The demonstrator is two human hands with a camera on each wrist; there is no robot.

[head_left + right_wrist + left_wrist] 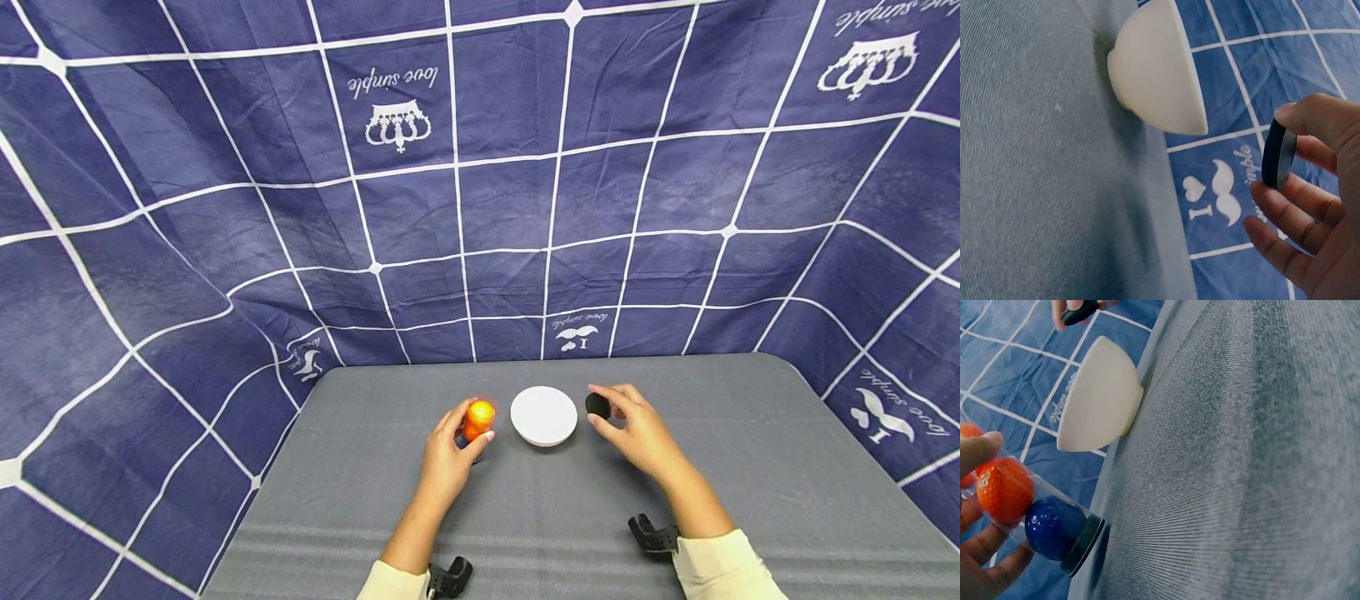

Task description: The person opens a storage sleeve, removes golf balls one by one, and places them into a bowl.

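Note:
My left hand (447, 454) grips a clear tube (1054, 489) near its upper part. Inside the tube are an orange golf ball (1005, 489), a dark blue ball (1054, 528) at the bottom, and more orange above, partly hidden by the thumb. The tube's dark base is at or just above the table; I cannot tell which. To the right of the bowl, my right hand (637, 429) pinches a round black cap (1279, 154) between thumb and fingers, held up off the table. Between the hands a white bowl (543, 416) stands upright.
A grey cloth-covered table (360, 483) lies under everything. Behind it and at both sides hangs a blue curtain (502, 208) with white grid lines. Black wrist mounts (652, 535) sit on both forearms.

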